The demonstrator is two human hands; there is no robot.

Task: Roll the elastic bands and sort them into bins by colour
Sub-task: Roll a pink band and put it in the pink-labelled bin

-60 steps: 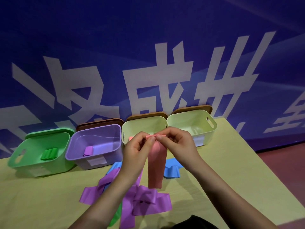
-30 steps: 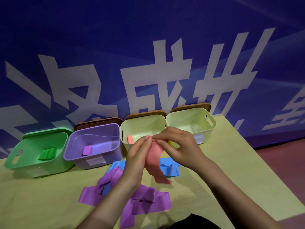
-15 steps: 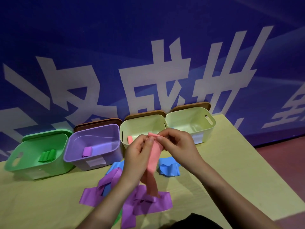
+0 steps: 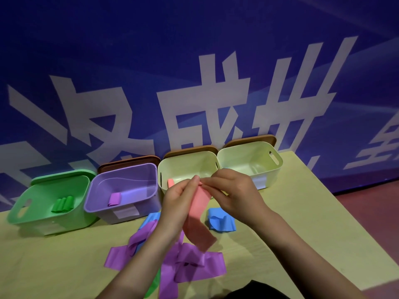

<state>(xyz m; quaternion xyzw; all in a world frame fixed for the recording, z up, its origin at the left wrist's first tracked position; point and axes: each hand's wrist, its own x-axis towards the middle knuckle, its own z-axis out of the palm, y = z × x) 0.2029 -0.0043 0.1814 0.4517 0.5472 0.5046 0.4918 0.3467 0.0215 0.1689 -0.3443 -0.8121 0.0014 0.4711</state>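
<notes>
My left hand [image 4: 179, 199] and right hand [image 4: 233, 195] meet above the middle of the table [image 4: 302, 223], fingers curled, both pinching the top end of the pink band [image 4: 197, 216]. Its free end hangs down over the purple bands [image 4: 190, 262] lying near the front edge. A blue band [image 4: 220, 221] lies just beside my right wrist. Along the back edge stand the green bin [image 4: 43, 212], purple bin [image 4: 129, 203] and two pale bins [image 4: 187, 162].

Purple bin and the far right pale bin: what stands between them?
In the head view, another pale bin stands between the purple bin and the right pale bin; a pink roll lies inside it.
</notes>
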